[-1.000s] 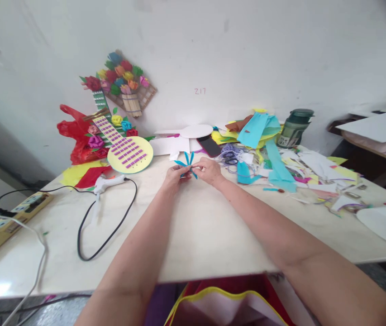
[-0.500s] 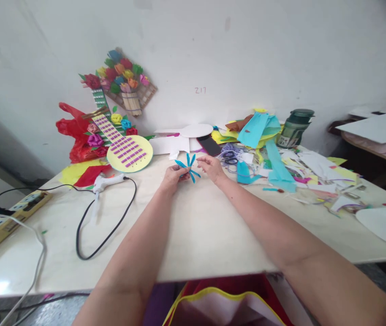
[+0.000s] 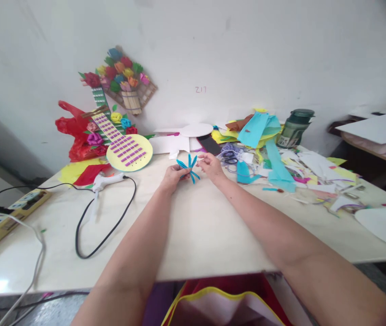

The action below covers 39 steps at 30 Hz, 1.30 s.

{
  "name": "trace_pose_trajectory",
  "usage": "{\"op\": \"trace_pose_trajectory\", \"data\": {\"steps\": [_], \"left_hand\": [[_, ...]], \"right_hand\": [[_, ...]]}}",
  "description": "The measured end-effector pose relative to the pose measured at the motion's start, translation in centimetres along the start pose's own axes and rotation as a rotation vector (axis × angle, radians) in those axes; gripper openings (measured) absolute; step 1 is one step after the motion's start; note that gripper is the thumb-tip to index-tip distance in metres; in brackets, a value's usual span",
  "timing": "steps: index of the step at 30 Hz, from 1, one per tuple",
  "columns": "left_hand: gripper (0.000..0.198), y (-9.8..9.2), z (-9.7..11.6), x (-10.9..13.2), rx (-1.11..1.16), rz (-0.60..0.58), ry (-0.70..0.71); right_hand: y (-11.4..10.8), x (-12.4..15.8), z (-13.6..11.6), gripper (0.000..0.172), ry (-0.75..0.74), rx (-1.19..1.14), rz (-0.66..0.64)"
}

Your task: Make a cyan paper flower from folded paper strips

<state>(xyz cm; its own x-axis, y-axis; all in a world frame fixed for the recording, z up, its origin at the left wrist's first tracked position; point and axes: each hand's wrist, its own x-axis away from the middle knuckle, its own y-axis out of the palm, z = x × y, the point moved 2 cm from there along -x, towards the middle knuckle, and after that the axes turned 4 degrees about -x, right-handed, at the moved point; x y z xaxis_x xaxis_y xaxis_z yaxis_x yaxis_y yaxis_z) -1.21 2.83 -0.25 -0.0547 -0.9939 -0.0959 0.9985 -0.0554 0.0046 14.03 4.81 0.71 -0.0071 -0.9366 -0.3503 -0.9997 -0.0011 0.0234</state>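
Above the middle of the table, my left hand (image 3: 174, 178) pinches a blue crepe-paper flower (image 3: 189, 165) at its centre. Narrow folded petals spread out from the fingertips like a star. My right hand (image 3: 210, 165) is just to the right, its thumb and forefinger brought together beside the tip of an upper petal. Whether those fingers grip the petal or something thin is too small to make out. A dark phone (image 3: 209, 145) lies behind the right hand.
On the left lie a white glue gun (image 3: 106, 181) with a looped black cord, a yellow power strip (image 3: 12, 222) and a yellow guitar-shaped craft (image 3: 130, 152). Paper scraps (image 3: 318, 172), blue crepe paper (image 3: 277, 167), scissors (image 3: 229, 157) and a green bottle (image 3: 295, 128) are on the right.
My right hand has moved slightly left and up, closer to the flower's upper petal. The flower has turned a little in my left hand, which keeps its hold.
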Motion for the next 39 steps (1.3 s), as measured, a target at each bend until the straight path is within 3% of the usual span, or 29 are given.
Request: {"op": "trace_pose_trajectory", "data": {"steps": [18, 25, 39], "left_hand": [[0.033, 0.0, -0.3, -0.3, -0.125, 0.01, 0.021], [0.032, 0.0, -0.1, -0.1, -0.161, -0.037, 0.015], [0.032, -0.1, -0.4, -0.3, -0.111, -0.023, 0.006]], "right_hand": [[-0.2, -0.2, -0.1, 0.008, 0.101, -0.105, 0.027], [-0.2, -0.3, 0.1, 0.01, 0.115, -0.121, 0.032], [-0.2, 0.3, -0.7, 0.017, 0.194, -0.078, 0.003]]}}
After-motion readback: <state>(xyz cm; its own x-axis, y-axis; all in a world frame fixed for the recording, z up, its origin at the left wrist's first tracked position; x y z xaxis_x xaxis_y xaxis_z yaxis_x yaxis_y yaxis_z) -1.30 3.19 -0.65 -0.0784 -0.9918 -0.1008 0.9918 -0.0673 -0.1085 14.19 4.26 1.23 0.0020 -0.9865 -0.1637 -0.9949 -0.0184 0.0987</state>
